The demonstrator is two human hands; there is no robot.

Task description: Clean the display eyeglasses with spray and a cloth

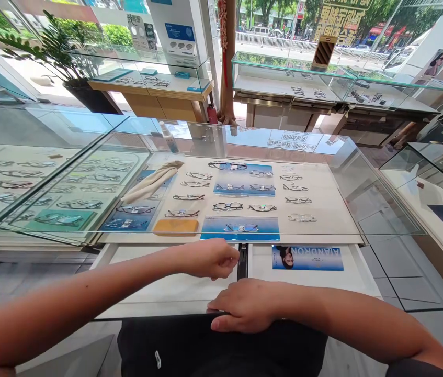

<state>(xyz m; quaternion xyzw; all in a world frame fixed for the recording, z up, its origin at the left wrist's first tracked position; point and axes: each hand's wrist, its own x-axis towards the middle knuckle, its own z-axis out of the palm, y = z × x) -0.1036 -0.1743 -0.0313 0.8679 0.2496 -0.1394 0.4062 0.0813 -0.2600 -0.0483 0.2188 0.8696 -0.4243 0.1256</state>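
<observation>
My left hand [213, 257] is closed in a loose fist over the pulled-out white drawer [143, 283], beside a black strip [242, 262] down its middle. Whatever may be inside its fingers is hidden. My right hand [247, 303] lies across the drawer's front edge, fingers on the inner side and thumb on the near side. In the drawer's right part lies a blue printed card [307, 258]. Above the drawer is a glass display case with rows of eyeglasses [227, 207], blue display cards [264, 226] and an orange-yellow glasses case [176, 227].
A beige cloth [152, 182] and a spray bottle [168, 137] are at the case's left half. More glass cases [284, 84] stand by the windows, another at the right. A potted plant [76, 63] is at the back left.
</observation>
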